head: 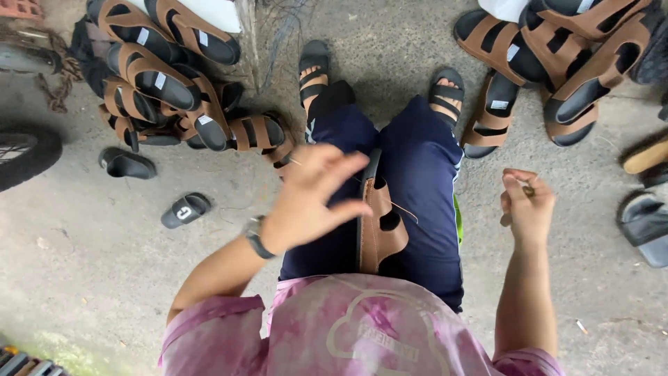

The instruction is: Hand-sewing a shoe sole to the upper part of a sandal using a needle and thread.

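A brown-strapped sandal (380, 230) with a black sole lies lengthwise on my lap, between my thighs in dark blue trousers. My left hand (314, 196) hovers just above its toe end with the fingers spread, and a thin thread (402, 210) runs from it across the sandal. My right hand (527, 203) is raised to the right of my knee, its fingers pinched on a small dark tool (528, 190); what else it grips is hard to tell. A dark watch sits on my left wrist.
A heap of brown and black sandals (167, 83) lies on the concrete floor at the upper left, another heap (563, 56) at the upper right. Two small black slippers (185, 209) lie left of me. A tyre (24, 154) shows at the left edge.
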